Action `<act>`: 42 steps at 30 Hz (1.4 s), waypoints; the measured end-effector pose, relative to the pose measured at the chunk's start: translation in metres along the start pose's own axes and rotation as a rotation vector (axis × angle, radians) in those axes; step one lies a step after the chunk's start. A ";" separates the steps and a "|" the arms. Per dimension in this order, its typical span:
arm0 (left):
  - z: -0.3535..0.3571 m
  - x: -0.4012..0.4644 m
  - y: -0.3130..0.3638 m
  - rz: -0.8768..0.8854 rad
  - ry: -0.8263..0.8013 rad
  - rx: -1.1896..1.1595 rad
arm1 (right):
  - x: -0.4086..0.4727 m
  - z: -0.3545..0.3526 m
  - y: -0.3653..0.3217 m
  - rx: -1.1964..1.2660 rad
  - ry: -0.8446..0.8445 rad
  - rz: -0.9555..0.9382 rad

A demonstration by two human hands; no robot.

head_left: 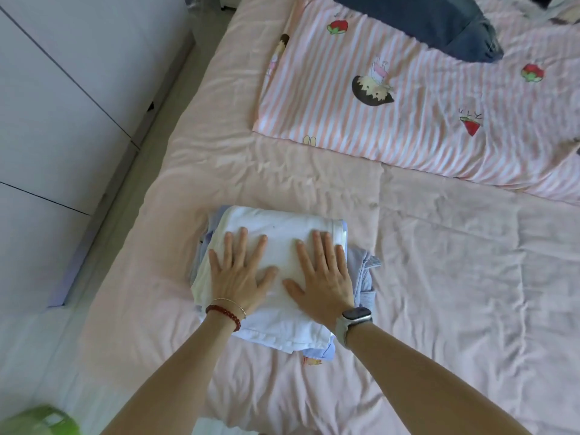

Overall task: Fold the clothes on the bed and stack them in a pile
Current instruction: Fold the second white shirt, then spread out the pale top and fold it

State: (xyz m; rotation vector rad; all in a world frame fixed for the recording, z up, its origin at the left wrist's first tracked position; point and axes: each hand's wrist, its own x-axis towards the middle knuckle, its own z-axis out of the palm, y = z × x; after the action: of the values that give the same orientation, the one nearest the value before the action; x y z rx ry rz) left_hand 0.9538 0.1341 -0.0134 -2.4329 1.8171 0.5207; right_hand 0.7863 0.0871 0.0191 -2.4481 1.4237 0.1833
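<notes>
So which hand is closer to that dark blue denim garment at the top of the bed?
Right hand. It presses the white folded cloth nearer the denim garment; the left hand presses farther left.

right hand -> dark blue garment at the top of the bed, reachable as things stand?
Probably not without leaning in. The right hand lies flat on the white folded garment near the person, and the dark blue garment lies at the far end beyond the striped quilt. Nothing blocks the way; it looks far.

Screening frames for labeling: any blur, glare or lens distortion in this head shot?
Head view: hands and white folded top sharp; green object at the bottom-left corner smeared; wardrobe lines bowed by the wide angle; soft even daylight, no glare.
</notes>
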 end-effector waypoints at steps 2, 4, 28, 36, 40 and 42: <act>0.009 0.002 -0.002 0.013 -0.068 0.008 | -0.001 0.017 0.007 -0.035 -0.055 0.022; 0.009 0.005 0.001 -0.002 -0.130 0.015 | 0.003 0.019 0.009 -0.032 -0.079 0.023; -0.079 -0.195 0.340 0.687 -0.058 -0.190 | -0.389 -0.082 0.168 0.724 0.618 0.923; 0.002 -0.344 0.530 0.783 -0.168 -0.168 | -0.597 -0.051 0.303 0.773 0.639 1.097; 0.030 -0.407 0.627 0.853 -0.219 -0.147 | -0.688 -0.045 0.372 0.789 0.648 1.199; 0.037 -0.426 0.670 0.884 -0.218 -0.161 | -0.720 -0.044 0.405 0.797 0.669 1.245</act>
State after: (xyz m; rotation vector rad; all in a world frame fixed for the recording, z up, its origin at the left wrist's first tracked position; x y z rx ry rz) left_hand 0.2093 0.3322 0.1816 -1.4222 2.7412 0.9472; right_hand 0.0740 0.4811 0.1683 -0.7629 2.4393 -0.8380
